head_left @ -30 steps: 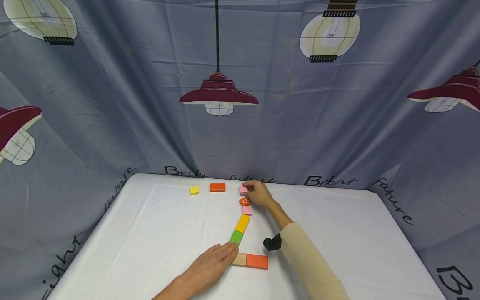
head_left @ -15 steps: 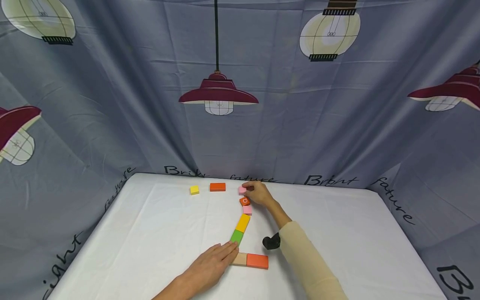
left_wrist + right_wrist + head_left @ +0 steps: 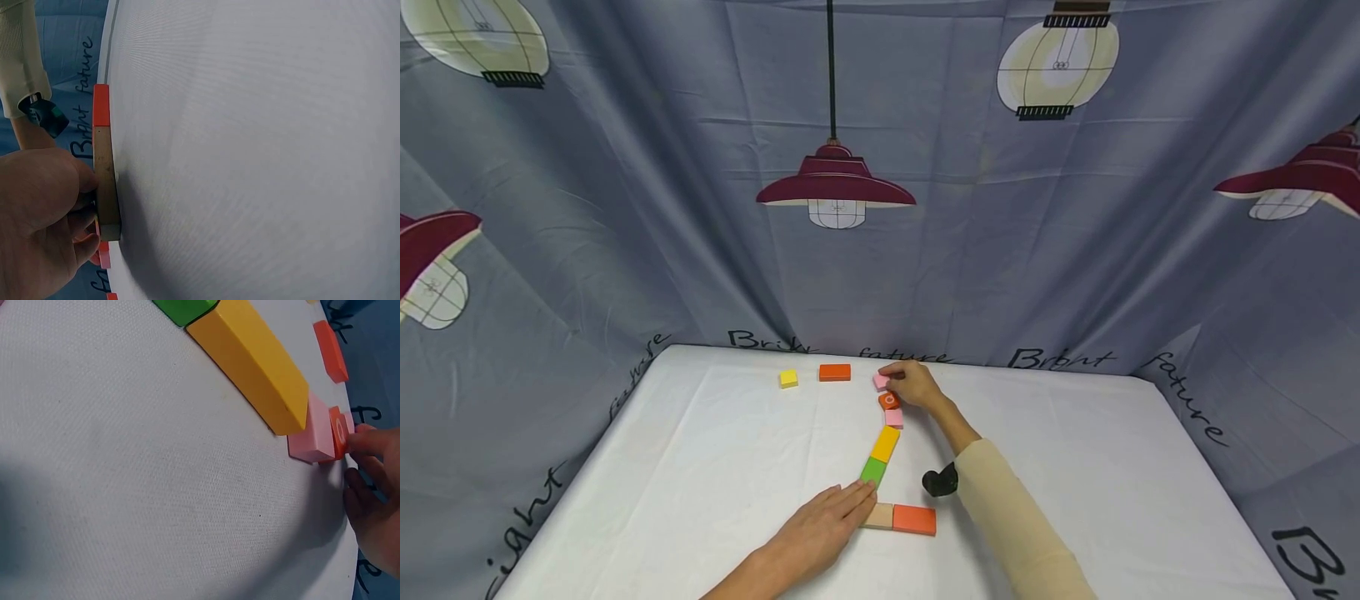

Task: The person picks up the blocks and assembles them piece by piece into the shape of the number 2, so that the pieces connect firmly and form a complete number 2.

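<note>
At the far end of a row of blocks, my right hand [image 3: 916, 387] pinches a small pink block [image 3: 880, 382] between thumb and fingers. Just nearer lies an orange block with a ring mark [image 3: 889, 401], then a second pink block [image 3: 893, 418], a yellow block [image 3: 885, 444] and a green block [image 3: 873, 472]. My left hand [image 3: 822, 533] rests with extended fingers on the near part of the row, over the end of a plain wooden block [image 3: 106, 181]. An orange-red block [image 3: 914, 520] adjoins the wooden one on its right.
A yellow cube [image 3: 788, 379] and an orange rectangular block [image 3: 835, 372] lie apart at the back left of the white table [image 3: 1075, 467]. A dark wrist camera [image 3: 940, 481] hangs by the right sleeve. A printed grey-blue curtain [image 3: 700, 208] surrounds the table.
My right hand has shifted slightly left, and the pink block in its fingers has slid left and turned a little. My left hand has stayed in place.
</note>
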The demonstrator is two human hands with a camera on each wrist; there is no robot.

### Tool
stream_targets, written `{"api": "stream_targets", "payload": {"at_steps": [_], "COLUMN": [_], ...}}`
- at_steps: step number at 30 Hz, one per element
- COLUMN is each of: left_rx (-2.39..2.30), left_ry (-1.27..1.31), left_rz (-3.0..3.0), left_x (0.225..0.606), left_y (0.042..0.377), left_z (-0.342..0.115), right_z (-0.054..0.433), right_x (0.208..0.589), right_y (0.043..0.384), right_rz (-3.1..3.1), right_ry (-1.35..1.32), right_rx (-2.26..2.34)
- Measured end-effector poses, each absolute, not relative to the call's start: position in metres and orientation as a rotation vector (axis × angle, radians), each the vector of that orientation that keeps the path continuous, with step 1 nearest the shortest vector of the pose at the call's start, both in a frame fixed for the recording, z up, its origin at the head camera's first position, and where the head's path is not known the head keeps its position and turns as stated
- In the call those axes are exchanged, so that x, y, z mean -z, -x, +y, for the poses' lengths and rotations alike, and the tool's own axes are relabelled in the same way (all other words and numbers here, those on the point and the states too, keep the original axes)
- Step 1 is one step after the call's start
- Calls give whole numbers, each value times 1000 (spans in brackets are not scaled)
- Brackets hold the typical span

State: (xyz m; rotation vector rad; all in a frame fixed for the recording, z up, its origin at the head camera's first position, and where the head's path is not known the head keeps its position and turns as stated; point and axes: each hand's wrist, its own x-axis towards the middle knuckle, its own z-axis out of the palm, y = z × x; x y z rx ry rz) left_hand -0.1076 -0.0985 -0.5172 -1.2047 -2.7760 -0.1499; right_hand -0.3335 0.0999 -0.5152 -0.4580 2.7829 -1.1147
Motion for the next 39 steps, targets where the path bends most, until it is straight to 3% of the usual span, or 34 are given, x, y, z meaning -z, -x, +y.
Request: {"api": "stream_targets", "payload": {"at_steps": [39], "left_rx": [150], "left_ry": [1209], "left_rz": [-2807], "left_x": [517], "left_y": [107], "left_z": [-98], "right_z": [96], "right_x": [513], "right_y": [326], "right_rz": [2719], "right_ry": [408], "right_rx": [1167]}}
